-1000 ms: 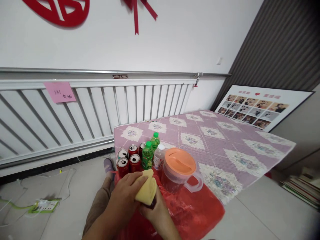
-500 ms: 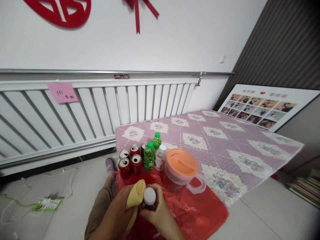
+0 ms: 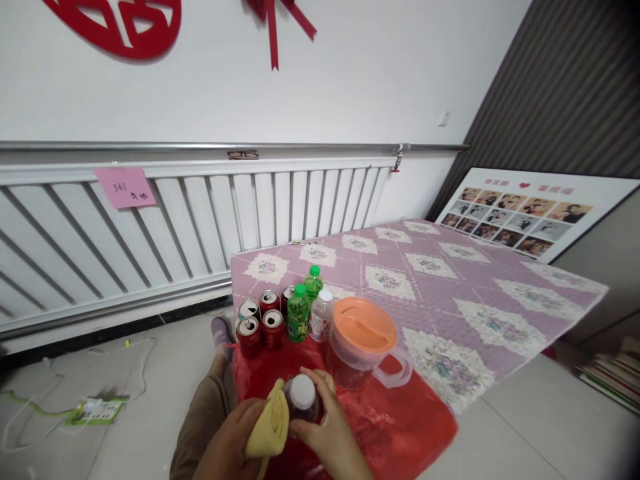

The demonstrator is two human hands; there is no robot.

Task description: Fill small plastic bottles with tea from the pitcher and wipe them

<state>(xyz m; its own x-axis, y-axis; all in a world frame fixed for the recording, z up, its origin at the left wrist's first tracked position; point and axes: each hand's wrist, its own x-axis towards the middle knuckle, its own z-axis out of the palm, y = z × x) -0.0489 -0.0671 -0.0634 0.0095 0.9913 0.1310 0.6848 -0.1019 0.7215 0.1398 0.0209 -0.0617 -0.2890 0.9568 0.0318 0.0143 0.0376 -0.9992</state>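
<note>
At six o'clock, over red plastic (image 3: 395,427) on the counter (image 3: 440,300), the right hand (image 3: 333,417) curls its fingers around a dark, white-capped bottle (image 3: 303,396). At the bottle's eight o'clock, the left hand (image 3: 231,430) pinches a folded yellow cloth (image 3: 271,427), touching or just beside it. Steadying the bottle below its cap and laying the cloth flat should work best, clear of the orange-lidded jug (image 3: 365,337) between one and two o'clock.

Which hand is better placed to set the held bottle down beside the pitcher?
Likely the right hand: it grips the bottle and is nearer the pitcher, while the left hand holds the yellow cloth.
</note>
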